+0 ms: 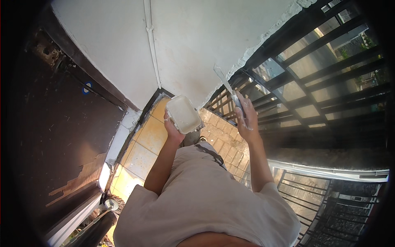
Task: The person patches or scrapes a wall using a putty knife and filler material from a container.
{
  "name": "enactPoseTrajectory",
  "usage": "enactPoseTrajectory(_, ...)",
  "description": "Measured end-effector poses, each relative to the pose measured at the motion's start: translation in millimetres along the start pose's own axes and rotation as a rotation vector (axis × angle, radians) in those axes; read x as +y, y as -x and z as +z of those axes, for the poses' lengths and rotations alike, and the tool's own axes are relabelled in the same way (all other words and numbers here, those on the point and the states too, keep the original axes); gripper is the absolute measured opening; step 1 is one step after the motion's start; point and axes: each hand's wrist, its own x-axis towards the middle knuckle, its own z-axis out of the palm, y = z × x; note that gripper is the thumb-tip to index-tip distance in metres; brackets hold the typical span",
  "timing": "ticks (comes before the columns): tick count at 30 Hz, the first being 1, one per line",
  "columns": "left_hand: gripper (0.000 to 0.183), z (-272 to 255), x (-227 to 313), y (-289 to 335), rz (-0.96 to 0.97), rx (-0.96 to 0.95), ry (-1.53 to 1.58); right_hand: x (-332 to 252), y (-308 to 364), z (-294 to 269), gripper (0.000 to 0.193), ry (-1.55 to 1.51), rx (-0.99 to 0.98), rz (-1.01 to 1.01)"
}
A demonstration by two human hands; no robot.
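Observation:
My left hand (174, 131) grips a shallow white rectangular container (183, 114) from its left side, its open top facing up. Smears of a pale paste coat the inside. In my right hand (247, 117) is a putty knife (226, 85), the dark handle wrapped by the fingers and its whitened blade pointing up and away to the left. The blade tip lies in front of the white wall (189, 49), close to the wall's rough right edge; whether it touches cannot be told. White residue marks my right hand and wrist.
A dark metal grille (304, 82) runs along the right. To the left stands a dark brown door (78, 123) with peeling near its bottom. A white pipe (152, 45) goes down the wall corner. Yellow tiles (142, 154) and brick paving (224, 140) lie below.

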Motion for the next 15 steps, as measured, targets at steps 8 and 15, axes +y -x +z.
enactPoseTrajectory(8, 0.064, 8, 1, 2, 0.029, -0.014, -0.030, 30, -54, -52, 0.065, 0.638, 0.258, -0.238)
enactPoseTrajectory(15, 0.064, 13, 6, 7, 0.037, 0.004, -0.048, 42, -68, -67, 0.065, 0.789, 0.301, -0.268)
